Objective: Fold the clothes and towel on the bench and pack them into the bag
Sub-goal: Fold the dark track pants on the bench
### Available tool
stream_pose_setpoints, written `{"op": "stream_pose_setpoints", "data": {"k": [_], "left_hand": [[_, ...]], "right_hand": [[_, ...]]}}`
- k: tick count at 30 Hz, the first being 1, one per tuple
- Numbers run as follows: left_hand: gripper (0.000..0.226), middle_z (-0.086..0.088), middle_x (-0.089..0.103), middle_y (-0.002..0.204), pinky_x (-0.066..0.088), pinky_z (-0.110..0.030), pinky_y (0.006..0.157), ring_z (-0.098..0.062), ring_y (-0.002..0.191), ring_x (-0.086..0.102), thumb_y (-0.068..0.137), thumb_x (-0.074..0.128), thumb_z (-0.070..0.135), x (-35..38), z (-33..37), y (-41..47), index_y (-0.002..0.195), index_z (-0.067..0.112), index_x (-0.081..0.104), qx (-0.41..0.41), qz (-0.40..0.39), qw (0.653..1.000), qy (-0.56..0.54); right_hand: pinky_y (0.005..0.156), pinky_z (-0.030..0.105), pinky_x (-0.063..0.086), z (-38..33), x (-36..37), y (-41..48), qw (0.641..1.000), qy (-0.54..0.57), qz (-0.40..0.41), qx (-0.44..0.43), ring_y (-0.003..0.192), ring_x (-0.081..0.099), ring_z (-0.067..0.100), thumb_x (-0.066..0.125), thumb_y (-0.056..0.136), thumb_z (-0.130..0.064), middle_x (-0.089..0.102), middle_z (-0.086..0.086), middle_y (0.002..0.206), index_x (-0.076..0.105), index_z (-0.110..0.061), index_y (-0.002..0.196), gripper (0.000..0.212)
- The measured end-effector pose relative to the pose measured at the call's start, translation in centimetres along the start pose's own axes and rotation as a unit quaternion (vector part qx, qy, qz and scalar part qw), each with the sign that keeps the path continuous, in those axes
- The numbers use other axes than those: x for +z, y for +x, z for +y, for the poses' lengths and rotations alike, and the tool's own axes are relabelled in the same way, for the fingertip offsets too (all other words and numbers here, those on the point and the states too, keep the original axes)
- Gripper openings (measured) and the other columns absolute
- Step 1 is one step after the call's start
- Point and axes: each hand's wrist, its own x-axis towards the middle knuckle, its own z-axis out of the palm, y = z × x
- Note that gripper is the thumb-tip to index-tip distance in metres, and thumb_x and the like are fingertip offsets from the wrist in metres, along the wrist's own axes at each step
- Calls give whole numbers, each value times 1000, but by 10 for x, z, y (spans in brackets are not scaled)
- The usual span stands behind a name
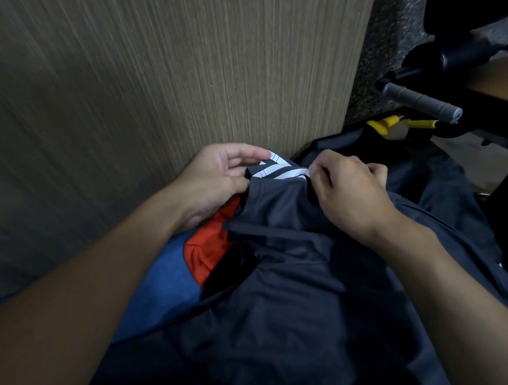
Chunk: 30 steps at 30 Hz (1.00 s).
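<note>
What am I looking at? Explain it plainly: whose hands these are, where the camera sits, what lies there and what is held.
There is no machine here. A person wears one camera on the head, and it looks forward and down, so you see that person's own two arms reaching out from the bottom of the picture.

The left hand and the right hand each pinch the far edge of a dark grey garment, which has white stripes at that edge. A red cloth and a blue cloth show from under it on the left.

Behind is a wood-grain surface. On the right stands dark metal equipment with a grey handle. I cannot tell what it is.
</note>
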Motion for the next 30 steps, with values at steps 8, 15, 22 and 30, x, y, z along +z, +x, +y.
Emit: {"op": "stream_pose_setpoints", "data": {"k": [8, 15, 22, 30], "left_hand": [[14, -3, 76, 88, 56, -18, 75, -8, 78, 71, 88, 67, -6, 5, 2, 2, 91, 7, 71, 44, 106, 993, 7], [16, 2, 75, 73, 56, -21, 75, -8, 71, 68, 95, 62, 3, 8, 8, 15, 84, 11, 70, 35, 148, 988, -38], [15, -2, 71, 105, 48, -27, 78, -18, 94, 65, 99, 56, 25, 16, 4, 6, 103, 21, 70, -46, 121, 989, -65], [11, -9, 72, 111, 50, -24, 80, -7, 90, 63, 93, 68, 23, 3, -52, -60, 103, 21, 65, -110, 145, 982, 55]], "right_hand": [[89, 36, 22, 1, -2, -1, 1000, 12, 1, -2, 90, 54, 20, 39, 100, -28, 63, -5, 78, 55, -23, 87, 22], [88, 36, 21, 6, -5, 2, 1000, -6, -6, -19, 94, 52, 18, 54, 95, -36, 61, -7, 79, 53, -27, 87, 12], [86, 37, 22, 9, -11, 7, 997, -50, 61, -8, 92, 54, 23, 53, 96, -37, 64, -2, 80, 58, -25, 88, 15], [90, 42, 26, 7, -15, 13, 990, -129, -58, -15, 106, 51, 27, 52, 93, -46, 60, -4, 92, 57, -26, 96, 21]]}}
